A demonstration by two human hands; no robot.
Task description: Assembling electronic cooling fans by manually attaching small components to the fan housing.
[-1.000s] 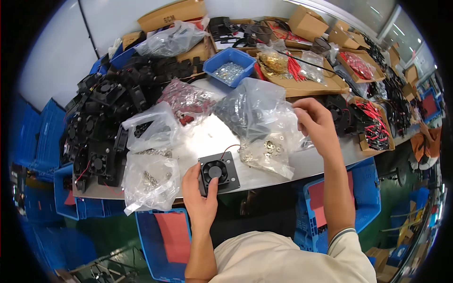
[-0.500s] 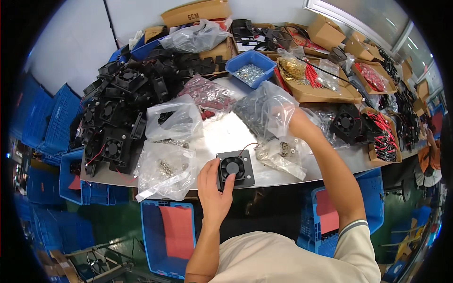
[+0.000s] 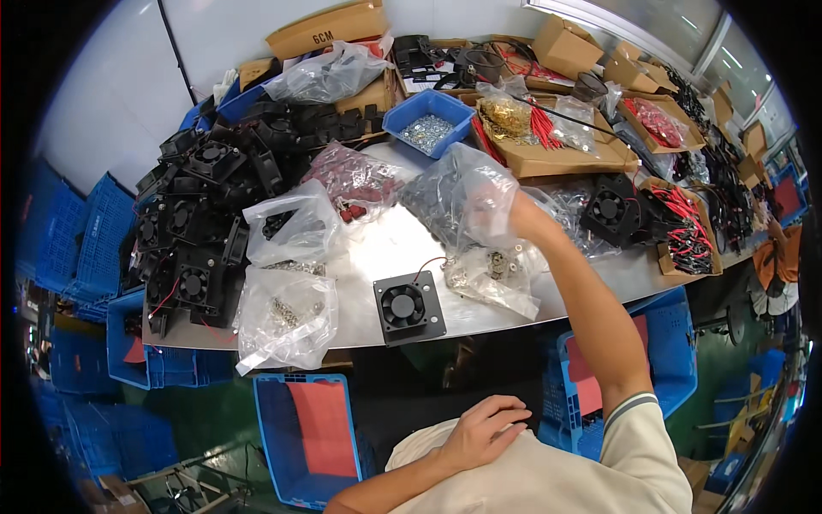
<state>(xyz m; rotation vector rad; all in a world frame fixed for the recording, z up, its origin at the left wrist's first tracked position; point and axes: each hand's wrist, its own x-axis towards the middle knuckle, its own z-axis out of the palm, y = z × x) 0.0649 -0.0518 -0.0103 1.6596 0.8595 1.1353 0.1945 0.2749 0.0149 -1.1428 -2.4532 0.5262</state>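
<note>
The right hand [image 3: 501, 210] reaches into a crinkled, clear plastic bag [image 3: 462, 193] in the middle of the desk [image 3: 377, 248]; the glossy film covers the fingers, so whether they are closed on anything inside is hard to tell, though dark small parts seem to fill the bag. The left hand [image 3: 484, 428] rests loosely, fingers curled and empty, against the light shirt near the person's lap, well apart from the right. A square black fan [image 3: 409, 307] with a round hub and thin red lead lies flat at the desk's near edge, touched by neither hand. Just beside it, on the right, a flatter clear bag of metal hardware [image 3: 495, 276] lies under the right forearm. To the left sit two more wrinkled bags, one holding silvery screws [image 3: 285, 315]. A heap of matching black fans [image 3: 205, 214] fills the left end, and a shallow blue tray [image 3: 428, 122] of shiny bits stands behind.
</note>
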